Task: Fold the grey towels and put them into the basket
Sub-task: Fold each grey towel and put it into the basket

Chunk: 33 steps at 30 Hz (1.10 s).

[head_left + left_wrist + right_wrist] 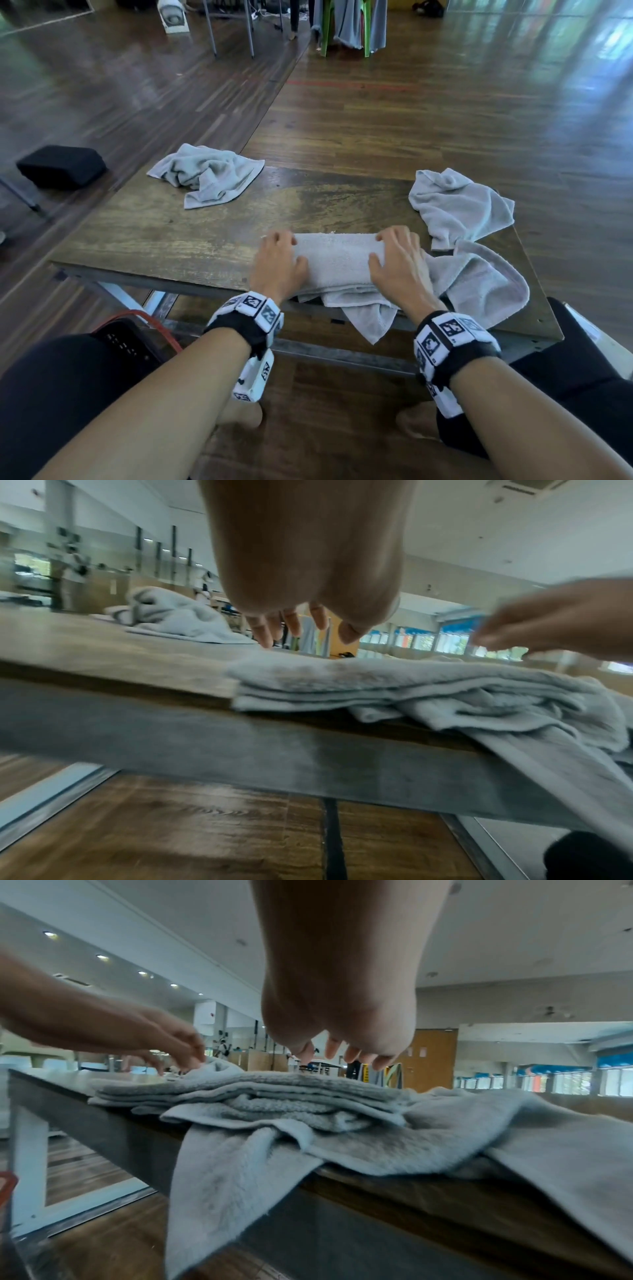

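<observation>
- The folded towel (334,262) lies at the near edge of the counter (164,226), a flat stack of several layers; both wrist views show the layered edges.
- The left hand (278,262) rests on its left end and the right hand (399,262) on its right end. Fingers look spread and fairly straight, pressing rather than gripping, though the wrist views are blurred and I cannot rule out a light pinch at the far edge.
- Terry cloth like this should be light, soft and limp: it will sag and unfold if lifted by one corner. A fair hold would be both hands under or clamping the short ends, keeping the layers together.
- It sits partly on a loose towel (479,287) whose corner hangs over the counter edge; lifting may drag that one along.
- Two more crumpled towels wait: the far-left towel (205,174) and the far-right towel (459,205).
- A dark basket (126,339) with a red rim shows below the counter at the left; its contents are hidden.
</observation>
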{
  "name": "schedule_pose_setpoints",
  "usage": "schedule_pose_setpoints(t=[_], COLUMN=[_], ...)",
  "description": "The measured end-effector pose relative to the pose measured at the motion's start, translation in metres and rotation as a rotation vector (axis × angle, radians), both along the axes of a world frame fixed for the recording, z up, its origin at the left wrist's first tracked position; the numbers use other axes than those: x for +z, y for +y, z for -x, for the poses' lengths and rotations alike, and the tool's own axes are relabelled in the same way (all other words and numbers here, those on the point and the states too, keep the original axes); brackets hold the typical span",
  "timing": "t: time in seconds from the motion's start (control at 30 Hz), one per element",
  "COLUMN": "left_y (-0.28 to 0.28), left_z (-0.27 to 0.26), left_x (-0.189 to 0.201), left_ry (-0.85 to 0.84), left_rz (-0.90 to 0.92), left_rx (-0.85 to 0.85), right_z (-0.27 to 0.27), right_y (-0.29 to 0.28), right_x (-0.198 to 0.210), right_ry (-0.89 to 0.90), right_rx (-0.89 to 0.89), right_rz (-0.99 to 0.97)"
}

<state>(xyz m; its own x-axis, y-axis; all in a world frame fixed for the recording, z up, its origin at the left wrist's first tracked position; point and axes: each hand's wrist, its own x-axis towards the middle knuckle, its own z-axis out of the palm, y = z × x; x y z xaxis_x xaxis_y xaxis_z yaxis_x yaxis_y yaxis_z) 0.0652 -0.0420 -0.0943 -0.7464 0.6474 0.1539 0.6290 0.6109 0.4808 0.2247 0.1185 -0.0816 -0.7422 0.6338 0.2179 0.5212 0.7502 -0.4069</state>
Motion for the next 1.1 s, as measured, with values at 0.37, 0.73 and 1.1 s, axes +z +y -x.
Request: schedule_pose_setpoints(t=[0.37,0.73,1.1], left_y=[0.053,0.043,0.031], left_z=[-0.003,-0.001,0.009], left_x=[-0.057,-0.052,-0.057], left_ry=[0.034,0.016,0.009], left_rz=[0.255,0.261,0.273], left_rx=[-0.175,-0.132,-0.087], right_z=[0.057,0.057,0.039], right_y=[0.001,0.006,0.024], right_x=[-0.045,-0.046,-0.044], right_ry=[-0.4,-0.421,-0.482], right_rx=[0.165,0.102,-0.029], right_rz=[0.062,0.114,0.093])
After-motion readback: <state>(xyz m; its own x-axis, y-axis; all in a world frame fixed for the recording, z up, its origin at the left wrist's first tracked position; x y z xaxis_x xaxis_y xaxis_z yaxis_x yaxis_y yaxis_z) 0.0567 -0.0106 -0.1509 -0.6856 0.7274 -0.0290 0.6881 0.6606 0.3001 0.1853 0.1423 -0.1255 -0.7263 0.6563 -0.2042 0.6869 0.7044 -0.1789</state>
